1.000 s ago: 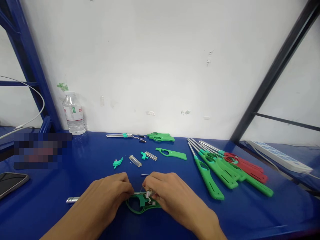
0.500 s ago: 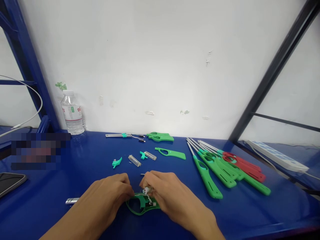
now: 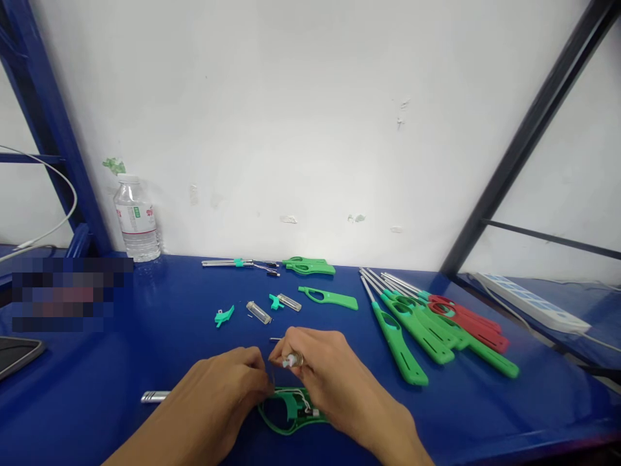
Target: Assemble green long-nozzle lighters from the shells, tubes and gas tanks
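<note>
An opened green utility lighter (image 3: 276, 424) lies in front of me, with a teal trigger (image 3: 292, 406), white wires and a small black igniter part (image 3: 306, 413) showing inside. Its metal tube (image 3: 154, 397) sticks out left from under my forearm. My left hand (image 3: 233, 385) is closed, fingertips pinching the lighter where handle and tube meet. Above the handle, my right hand (image 3: 334, 382) is closed round a small clear fuel tank (image 3: 293, 360) with a whitish valve end pointing left. Most of the tank is hidden by the fingers, as is the handle's right end.
Behind my hands lie clear tanks (image 3: 259, 312), teal triggers (image 3: 224, 316) and a green half shell (image 3: 330, 298). Metal tubes (image 3: 227, 263) rest by the wall. Green lighters (image 3: 400, 349) and red lighters (image 3: 478, 327) fan out right. A water bottle (image 3: 137, 223) and a phone (image 3: 19, 356) are left.
The lighter has shifted slightly right and toward me, with my left hand following. The clear tank in my right hand has come up away from the handle's wires.
</note>
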Demonstrator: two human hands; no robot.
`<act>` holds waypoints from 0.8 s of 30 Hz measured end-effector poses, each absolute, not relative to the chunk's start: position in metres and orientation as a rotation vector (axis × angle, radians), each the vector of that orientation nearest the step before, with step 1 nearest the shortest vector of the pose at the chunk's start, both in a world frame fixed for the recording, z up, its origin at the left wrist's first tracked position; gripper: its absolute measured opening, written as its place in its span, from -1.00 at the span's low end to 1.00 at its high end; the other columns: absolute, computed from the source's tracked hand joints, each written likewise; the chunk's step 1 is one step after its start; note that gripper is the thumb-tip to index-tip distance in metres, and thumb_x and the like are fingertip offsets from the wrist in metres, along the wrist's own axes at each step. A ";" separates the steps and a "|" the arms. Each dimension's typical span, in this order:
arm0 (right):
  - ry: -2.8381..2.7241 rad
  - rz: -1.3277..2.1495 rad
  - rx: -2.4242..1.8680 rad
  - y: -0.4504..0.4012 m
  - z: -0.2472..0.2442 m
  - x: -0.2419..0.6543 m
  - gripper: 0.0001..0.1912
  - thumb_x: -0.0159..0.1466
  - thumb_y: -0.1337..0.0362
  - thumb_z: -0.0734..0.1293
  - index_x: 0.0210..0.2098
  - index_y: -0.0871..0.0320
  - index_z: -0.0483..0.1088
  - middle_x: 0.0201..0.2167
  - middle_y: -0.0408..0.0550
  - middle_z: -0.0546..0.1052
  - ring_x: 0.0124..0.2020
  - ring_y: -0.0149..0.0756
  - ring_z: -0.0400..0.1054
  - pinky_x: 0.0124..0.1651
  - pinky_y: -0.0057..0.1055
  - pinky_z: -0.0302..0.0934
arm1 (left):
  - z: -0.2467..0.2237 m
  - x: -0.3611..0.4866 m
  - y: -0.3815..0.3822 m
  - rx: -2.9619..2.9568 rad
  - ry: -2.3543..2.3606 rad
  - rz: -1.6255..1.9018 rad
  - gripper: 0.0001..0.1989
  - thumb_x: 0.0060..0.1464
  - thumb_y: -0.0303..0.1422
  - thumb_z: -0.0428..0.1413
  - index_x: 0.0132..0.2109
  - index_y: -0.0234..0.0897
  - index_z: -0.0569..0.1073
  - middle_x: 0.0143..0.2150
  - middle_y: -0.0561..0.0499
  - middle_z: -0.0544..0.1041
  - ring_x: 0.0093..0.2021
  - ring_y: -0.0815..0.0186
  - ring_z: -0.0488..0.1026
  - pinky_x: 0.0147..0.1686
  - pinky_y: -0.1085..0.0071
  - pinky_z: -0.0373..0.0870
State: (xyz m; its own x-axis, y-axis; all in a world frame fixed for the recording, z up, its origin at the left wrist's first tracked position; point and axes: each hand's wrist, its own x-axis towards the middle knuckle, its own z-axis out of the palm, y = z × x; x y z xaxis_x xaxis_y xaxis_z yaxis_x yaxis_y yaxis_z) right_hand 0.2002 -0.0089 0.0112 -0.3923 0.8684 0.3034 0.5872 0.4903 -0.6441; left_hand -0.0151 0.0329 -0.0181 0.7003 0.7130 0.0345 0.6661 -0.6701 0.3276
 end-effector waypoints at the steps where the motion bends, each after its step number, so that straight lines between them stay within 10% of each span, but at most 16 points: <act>1: -2.115 0.579 -1.190 -0.009 0.011 0.200 -0.67 0.34 0.65 0.22 -0.23 0.04 0.32 -0.10 -0.23 0.65 -0.10 -0.38 0.53 -0.07 -0.49 0.26 | -0.018 -0.015 0.033 2.607 1.098 0.227 -0.61 0.38 -0.45 -0.06 -0.23 -0.10 0.65 -0.15 0.01 0.64 -0.14 0.21 0.62 -0.15 0.39 0.39; 16: -2.107 0.506 -1.199 -0.008 0.013 0.203 -0.68 0.34 0.64 0.24 -0.29 0.05 0.30 -0.17 -0.20 0.64 -0.17 -0.35 0.51 -0.09 -0.45 0.27 | -0.013 -0.012 0.036 2.339 1.206 0.422 -0.87 0.09 -0.49 0.16 -0.24 -0.15 0.41 -0.31 0.14 0.62 -0.28 0.26 0.56 -0.25 0.38 0.29; 24: -2.054 0.525 -1.190 -0.007 0.017 0.206 -0.73 0.47 0.50 0.26 -0.32 0.06 0.26 -0.23 -0.21 0.61 -0.21 -0.36 0.47 -0.16 -0.45 0.21 | -0.005 0.002 0.035 2.164 1.111 0.713 -0.73 0.29 -0.16 0.02 -0.07 -0.06 0.59 -0.14 0.13 0.75 -0.22 0.29 0.69 -0.31 0.45 0.47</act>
